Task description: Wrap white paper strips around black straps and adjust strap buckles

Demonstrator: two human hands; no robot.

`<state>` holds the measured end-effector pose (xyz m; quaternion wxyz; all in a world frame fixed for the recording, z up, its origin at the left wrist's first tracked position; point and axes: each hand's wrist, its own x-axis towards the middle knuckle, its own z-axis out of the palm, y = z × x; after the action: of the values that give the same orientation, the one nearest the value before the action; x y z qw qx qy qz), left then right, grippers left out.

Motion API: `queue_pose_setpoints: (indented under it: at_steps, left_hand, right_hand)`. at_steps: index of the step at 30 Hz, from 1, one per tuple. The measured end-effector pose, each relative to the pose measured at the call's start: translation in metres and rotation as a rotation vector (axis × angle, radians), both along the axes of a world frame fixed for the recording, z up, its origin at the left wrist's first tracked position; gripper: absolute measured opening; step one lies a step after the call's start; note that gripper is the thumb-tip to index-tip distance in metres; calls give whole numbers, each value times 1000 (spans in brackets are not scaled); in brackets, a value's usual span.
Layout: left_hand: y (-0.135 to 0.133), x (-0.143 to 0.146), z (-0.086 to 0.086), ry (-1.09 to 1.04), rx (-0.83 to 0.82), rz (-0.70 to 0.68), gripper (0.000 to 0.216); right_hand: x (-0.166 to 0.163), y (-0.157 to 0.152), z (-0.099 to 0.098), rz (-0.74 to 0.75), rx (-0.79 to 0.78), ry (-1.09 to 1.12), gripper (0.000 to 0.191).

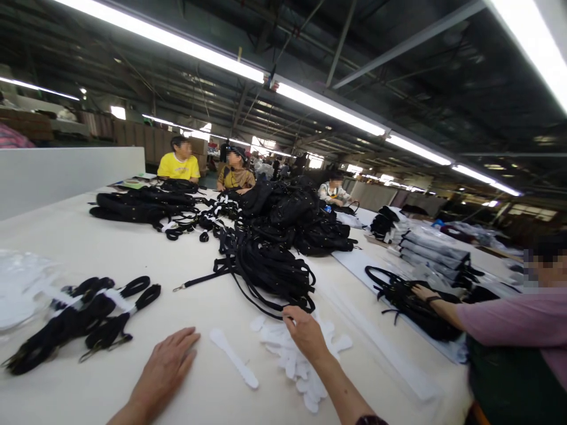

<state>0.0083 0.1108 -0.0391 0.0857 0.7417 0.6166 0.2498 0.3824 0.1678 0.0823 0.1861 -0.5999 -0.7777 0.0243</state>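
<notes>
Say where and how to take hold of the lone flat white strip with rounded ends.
Probably pinch the white strip by its narrow middle, across the long edges, from above and the left, where the left hand is. It lies flat, its rounded ends are wider, and a pile of white pieces sits to its right.

You get bright, cool light from the fluorescent tubes point(332, 110) slanting overhead from eleven o'clock to three; the tube point(529, 44) toward two o'clock glares pure white. The roof point(411, 77) at one o'clock sinks into gloom, while your pale tabletop point(199, 392) is evenly lit. Your black straps point(277, 274) lose detail in darkness. The plastic bag point(20, 295) between eight and nine looks smeared, and wide-angle stretching pulls at the purple sleeve point(500, 319) near four.
</notes>
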Motion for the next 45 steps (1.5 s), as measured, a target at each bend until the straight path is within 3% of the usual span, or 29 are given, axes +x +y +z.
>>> queue_pose_setpoints:
  at_steps: [5,8,12,19,24,30,36,41,45]
  left_hand:
    - [0,0,2,-8,-13,1,39]
    - [-1,0,4,-17,-14,4,39]
    - [-2,0,6,-30,-11,-1,39]
    - [-2,0,3,-30,-5,2,39]
    - [-2,-1,3,-26,-5,-1,39]
    - [-3,0,6,-25,-24,7,39]
    - [-3,0,6,-21,-27,6,39]
    - [-2,-1,4,-18,-16,4,38]
    - [-1,-2,2,-19,-6,5,39]
  right_hand:
    - [-24,17,-11,-81,-23,-95,36]
    - [-26,28,-10,-109,-56,-173,27]
    - [-22,36,-3,-112,-85,-271,23]
    - [2,37,5,-114,-80,-361,34]
    - [8,37,14,-103,-106,-299,28]
    - [3,47,35,-58,-119,-68,30]
    - [-5,44,33,52,-178,12,24]
    - [0,48,29,-102,-81,-37,31]
    - [-2,54,23,-174,-109,-144,24]
